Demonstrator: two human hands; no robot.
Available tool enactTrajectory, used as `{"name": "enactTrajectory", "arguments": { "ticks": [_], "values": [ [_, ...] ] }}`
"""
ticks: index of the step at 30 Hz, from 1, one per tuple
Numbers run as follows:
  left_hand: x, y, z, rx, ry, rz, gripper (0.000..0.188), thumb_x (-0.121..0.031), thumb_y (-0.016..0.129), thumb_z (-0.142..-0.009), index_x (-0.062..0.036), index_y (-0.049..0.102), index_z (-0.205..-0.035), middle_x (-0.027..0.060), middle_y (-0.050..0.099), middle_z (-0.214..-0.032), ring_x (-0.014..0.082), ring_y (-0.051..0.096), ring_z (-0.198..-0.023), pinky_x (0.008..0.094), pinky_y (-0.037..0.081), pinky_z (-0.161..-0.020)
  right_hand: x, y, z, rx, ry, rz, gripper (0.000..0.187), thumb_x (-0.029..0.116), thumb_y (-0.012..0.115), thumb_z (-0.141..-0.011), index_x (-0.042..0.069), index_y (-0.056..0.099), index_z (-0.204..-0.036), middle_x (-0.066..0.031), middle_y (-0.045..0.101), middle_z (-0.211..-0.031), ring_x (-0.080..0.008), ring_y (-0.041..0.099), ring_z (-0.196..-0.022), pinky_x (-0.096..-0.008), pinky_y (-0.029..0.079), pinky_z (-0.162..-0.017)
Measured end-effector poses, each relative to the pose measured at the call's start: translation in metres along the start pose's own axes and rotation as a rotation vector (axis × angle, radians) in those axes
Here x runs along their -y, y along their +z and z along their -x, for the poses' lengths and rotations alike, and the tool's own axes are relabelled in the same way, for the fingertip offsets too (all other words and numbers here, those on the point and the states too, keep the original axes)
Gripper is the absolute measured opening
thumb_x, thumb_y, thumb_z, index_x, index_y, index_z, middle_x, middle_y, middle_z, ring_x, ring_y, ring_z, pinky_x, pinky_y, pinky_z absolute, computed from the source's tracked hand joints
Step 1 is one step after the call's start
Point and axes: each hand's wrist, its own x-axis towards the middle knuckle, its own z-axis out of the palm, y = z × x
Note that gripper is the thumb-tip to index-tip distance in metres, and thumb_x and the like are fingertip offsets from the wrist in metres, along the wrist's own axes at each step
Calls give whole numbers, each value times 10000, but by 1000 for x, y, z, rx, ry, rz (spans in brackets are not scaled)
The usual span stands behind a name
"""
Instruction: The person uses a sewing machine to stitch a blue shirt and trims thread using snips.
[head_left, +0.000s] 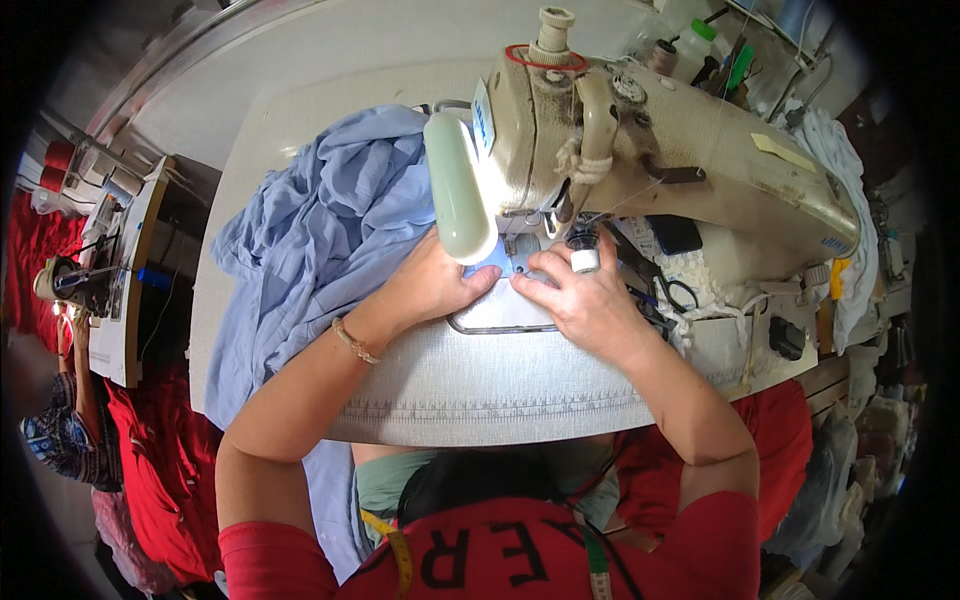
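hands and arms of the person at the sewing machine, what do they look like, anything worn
Both forearms are bare from the short red sleeves down. The left hand has a thin beaded bracelet at the wrist. The right hand wears no glove, and no ring or watch shows on it.

a pale work table point(300, 130) fills the middle; left of it stands a second sewing station point(115, 270), with red cloth point(165, 470) piled below.

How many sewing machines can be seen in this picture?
2: one large beige sewing machine on the table at the person's hands, one smaller sewing machine on the white table far left. Others may be hidden.
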Motion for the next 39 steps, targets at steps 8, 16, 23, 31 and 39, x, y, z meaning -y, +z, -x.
{"name": "enactTrajectory", "arguments": {
  "ticks": [8, 16, 23, 31, 39],
  "values": [
    [-11, -12, -17, 131, -120, -33, 241, -194, 686, -776, -26, 627, -939, 182, 591, -1007, 331, 547, -994, 380, 442, -858, 2, 4, 2, 0, 61, -20, 297, 73, 517, -804, 160, 680, -1037, -45, 610, -1043, -224, 538, -1025, -549, 214, -1065],
    [-11, -5, -1, 16, 14, 81, 151, -165, 675, -799, -42, 635, -878, 136, 551, -942, 306, 530, -960, 373, 432, -838, -2, 7, 1, -90, 230, -304, 159, 113, 619, -799, 105, 667, -950, -83, 627, -897, -234, 570, -927, -463, 307, -982],
    [-19, -6, 1, -56, 236, -198, 157, -157, 684, -789, -35, 631, -874, 152, 521, -1000, 334, 484, -1018, 383, 397, -893, -7, 4, -9, 33, 332, -435, 178, 133, 607, -838, 52, 634, -995, -94, 626, -980, -298, 575, -947, -389, 407, -894],
    [-10, 9, 2, -122, 110, -41, 121, -135, 638, -831, -22, 616, -868, 194, 456, -1066, 355, 415, -1056, 406, 346, -937, -13, 20, -18, -60, 129, -446, 142, 46, 642, -810, 18, 661, -948, -107, 621, -939, -274, 623, -836, -333, 507, -713],
    [-8, -2, 2, 14, 69, 129, 199, -222, 579, -895, -27, 617, -895, 165, 432, -1080, 339, 382, -1109, 381, 281, -995, -11, 21, -19, -142, -37, -282, 168, 5, 682, -733, 23, 654, -898, -83, 611, -877, -248, 622, -782, -334, 514, -681]
  ]
}}
